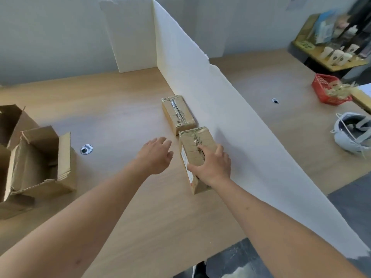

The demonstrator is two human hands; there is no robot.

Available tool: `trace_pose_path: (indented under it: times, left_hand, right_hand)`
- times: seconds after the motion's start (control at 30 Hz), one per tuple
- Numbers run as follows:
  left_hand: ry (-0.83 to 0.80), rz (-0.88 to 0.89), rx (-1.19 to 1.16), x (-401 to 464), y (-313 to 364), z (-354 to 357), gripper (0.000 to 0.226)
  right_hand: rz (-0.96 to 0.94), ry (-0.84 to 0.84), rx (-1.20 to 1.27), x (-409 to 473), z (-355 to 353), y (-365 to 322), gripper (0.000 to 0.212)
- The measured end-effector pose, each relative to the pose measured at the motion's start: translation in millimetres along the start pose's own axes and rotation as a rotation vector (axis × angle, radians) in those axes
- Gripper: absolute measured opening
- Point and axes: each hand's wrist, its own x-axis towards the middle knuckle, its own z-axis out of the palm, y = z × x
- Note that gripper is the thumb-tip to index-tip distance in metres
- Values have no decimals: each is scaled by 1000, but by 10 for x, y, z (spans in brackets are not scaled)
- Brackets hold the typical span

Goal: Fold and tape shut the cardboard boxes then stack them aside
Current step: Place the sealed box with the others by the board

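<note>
1. The right hand (pixel 212 164) lies on top of the nearer taped box (pixel 197 157), fingers spread over its lid and thumb down its left side, holding it where it stands on the counter (pixel 124 121), close against the white divider board (pixel 210 93).
2. The left hand (pixel 157 155) hovers just left of that box with fingers loose and apart, holding nothing and not touching the cardboard.
3. A second taped box (pixel 177 113) sits just beyond the first, also along the divider; the two look end to end, nearly touching, though I can't tell whether they actually meet.
4. Both of these boxes look folded and sealed already, tape running down the middle seams. So my reading is that this is the setting-aside step: the nearer box is being placed or nudged into line with the other.
5. At the left edge of the counter an open box (pixel 40 163) waits with its flaps up, and more loose cardboard (pixel 12 119) lies behind it. These appear not yet folded or taped.
6. The next move, I'd judge, calls for either lifting the nearer box onto the far one to make a true stack, which wants both hands on its sides, or letting go and reaching left for the open box.
7. I see no tape roll anywhere, so sealing the next box would mean finding one first.
</note>
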Motion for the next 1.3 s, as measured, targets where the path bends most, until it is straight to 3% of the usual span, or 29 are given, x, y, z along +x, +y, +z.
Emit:
trace_pose_path:
  times: [0.53,1.1,1.3]
  left_hand:
    - [-28,-258,-173,636,103,651,46]
    - [-8,-186,-197,544,-191,699,46]
    - [25,-147,-143,342,-152,413,46]
  right_hand:
    - [-89,-46,21,977,758,218,85]
    - [-162,-43,-67,1243,835,52,81]
    - [-316,-89,0,945,527,-181,62]
